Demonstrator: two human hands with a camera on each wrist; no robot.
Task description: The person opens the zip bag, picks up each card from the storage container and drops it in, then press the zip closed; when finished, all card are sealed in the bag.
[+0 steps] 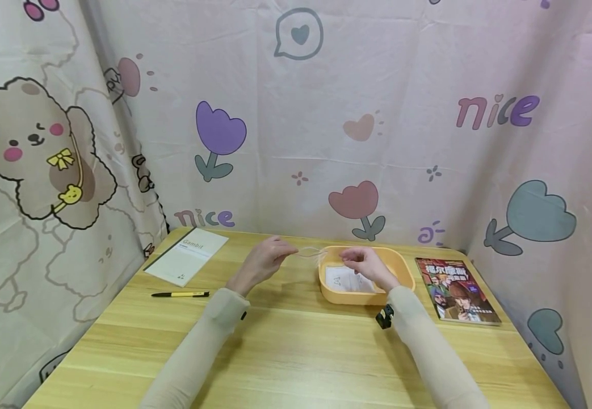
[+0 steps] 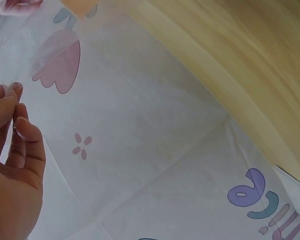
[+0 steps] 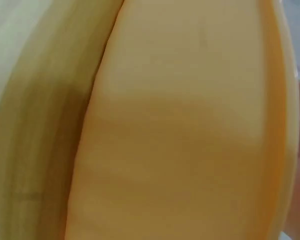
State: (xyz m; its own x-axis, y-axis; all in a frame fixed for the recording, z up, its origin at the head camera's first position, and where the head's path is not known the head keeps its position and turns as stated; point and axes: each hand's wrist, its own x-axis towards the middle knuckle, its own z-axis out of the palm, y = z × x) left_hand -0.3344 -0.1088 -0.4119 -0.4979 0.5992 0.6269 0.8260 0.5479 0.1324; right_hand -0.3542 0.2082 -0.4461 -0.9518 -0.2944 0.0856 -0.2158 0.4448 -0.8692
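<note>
1. Yellowish wooden table (image 1: 301, 352) carries a pale-orange, rounded plastic basket (image 1: 352, 298).
2. Right hand (image 1: 368, 266) hangs over the basket, fingers bent; its hold I cannot tell.
3. Left hand (image 1: 266, 260) pinches thin, translucent plastic film (image 1: 320, 255) at the basket's left rim.

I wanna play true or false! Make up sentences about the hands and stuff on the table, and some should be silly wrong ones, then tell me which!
1. A white, flat sheet with dark marks is inside the rounded, pale-orange tub. True.
2. The slim, yellow-and-black pen lies on the pale wooden table. True.
3. The pen is in the tub. False: it lies outside, on the table.
4. The left hand pinches a thin, see-through thing. True.
5. The left hand holds the pen. False: it pinches the see-through thing.
6. The tub is upside down. False: its open side faces up.
</note>
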